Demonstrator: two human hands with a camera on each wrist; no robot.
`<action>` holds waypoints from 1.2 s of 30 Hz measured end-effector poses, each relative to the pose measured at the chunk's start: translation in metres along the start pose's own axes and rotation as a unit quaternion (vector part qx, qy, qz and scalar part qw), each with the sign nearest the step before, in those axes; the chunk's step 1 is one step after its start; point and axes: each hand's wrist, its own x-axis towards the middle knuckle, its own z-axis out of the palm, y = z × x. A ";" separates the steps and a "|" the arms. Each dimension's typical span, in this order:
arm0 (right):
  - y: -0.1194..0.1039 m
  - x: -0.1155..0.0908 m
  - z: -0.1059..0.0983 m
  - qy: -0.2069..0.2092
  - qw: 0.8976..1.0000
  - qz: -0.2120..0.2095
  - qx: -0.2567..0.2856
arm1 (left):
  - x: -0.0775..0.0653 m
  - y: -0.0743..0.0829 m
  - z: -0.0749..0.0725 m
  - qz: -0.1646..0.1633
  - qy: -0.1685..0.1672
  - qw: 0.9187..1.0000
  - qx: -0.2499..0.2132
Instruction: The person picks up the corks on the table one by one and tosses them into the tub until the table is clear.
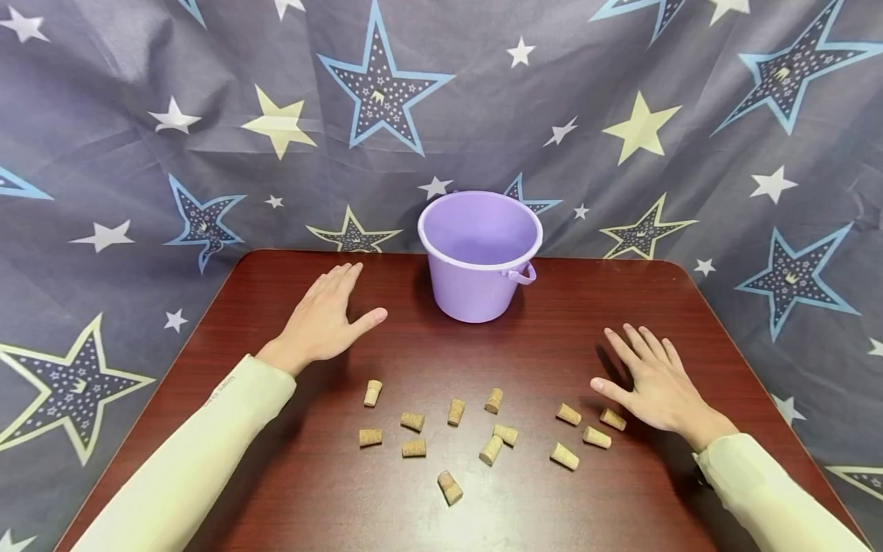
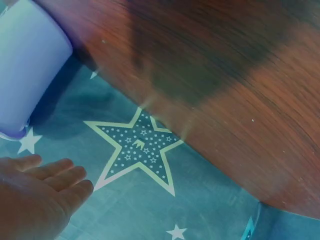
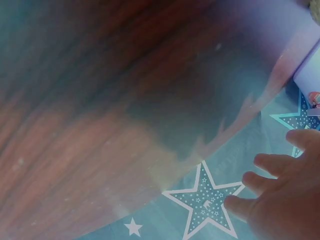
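Several wine corks lie scattered over the front half of the table; one cork [image 1: 450,487] is closest to me and another cork [image 1: 372,393] is farthest left. Toward the back edge stands an upright lilac bucket [image 1: 469,290], its handle hanging on the right. My left hand [image 1: 320,318] hovers left of the bucket, fingers straight, thumb spread, holding nothing; it also shows in the left wrist view [image 2: 40,200]. On the right, my right hand [image 1: 655,387] is spread just beyond a cork [image 1: 613,418], holding nothing. The right wrist view shows its fingers [image 3: 265,182] extended.
The dark red-brown wooden table [image 1: 331,498] has rounded far corners. Behind it and at both sides hangs a grey cloth [image 1: 476,107] printed with stars. The bucket's base sits near the table's far edge, close to the cloth.
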 end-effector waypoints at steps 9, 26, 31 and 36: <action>-0.001 0.000 0.002 0.006 1.000 -0.003 -0.002 | 0.008 0.009 0.000 0.014 0.021 0.999 -0.032; -0.007 -0.001 0.004 0.009 1.000 -0.012 -0.004 | 0.030 0.034 -0.008 -0.026 0.015 0.993 -0.113; -0.009 -0.002 0.004 0.014 1.000 -0.019 -0.007 | 0.036 0.041 -0.009 -0.023 0.017 0.992 -0.124; -0.011 -0.001 0.005 0.016 1.000 -0.020 -0.005 | 0.042 0.045 -0.009 -0.025 0.022 0.991 -0.126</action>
